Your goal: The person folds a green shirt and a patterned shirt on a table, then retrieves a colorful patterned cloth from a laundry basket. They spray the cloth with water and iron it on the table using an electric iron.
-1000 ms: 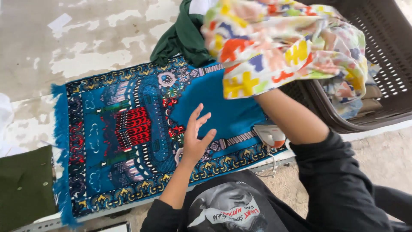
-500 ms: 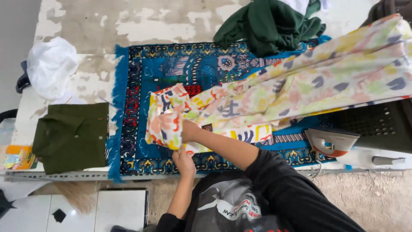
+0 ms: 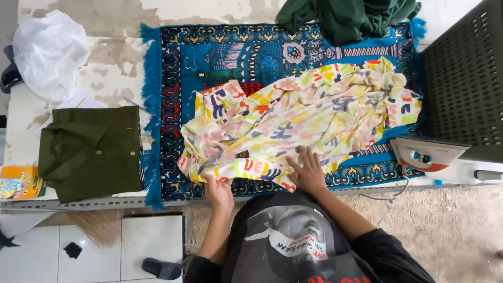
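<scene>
The colourful patterned garment (image 3: 298,128) is now laid out across the blue patterned rug (image 3: 209,57) that covers the work table (image 3: 105,78), whereas half a second ago it was only partly on the rug, most of it stretched in the air toward the right edge of the view. It has therefore been brought down onto the surface and is lying crumpled rather than flat, with heavy folds bunched at its right end. Its near hem is pinched by the left hand (image 3: 219,189) at the table's front edge, the fingers closed on the cloth. The right hand (image 3: 309,173) is pressed flat and open on the fabric just beside it, fingers spread, so nothing is gripped there. Judging from this, the cloth appears to be at the spreading and smoothing stage, with the wrinkles not yet worked out. An iron (image 3: 427,153) is resting on its side at the rug's right edge, apart from both hands and untouched. A dark green garment (image 3: 348,15) is heaped at the far edge of the rug, and 1 olive shirt (image 3: 91,152) is lying folded to the left, beside the rug's fringe. A white plastic bag (image 3: 50,55) is seen at the far left corner, and a dark perforated basket (image 3: 463,78) at the right.
</scene>
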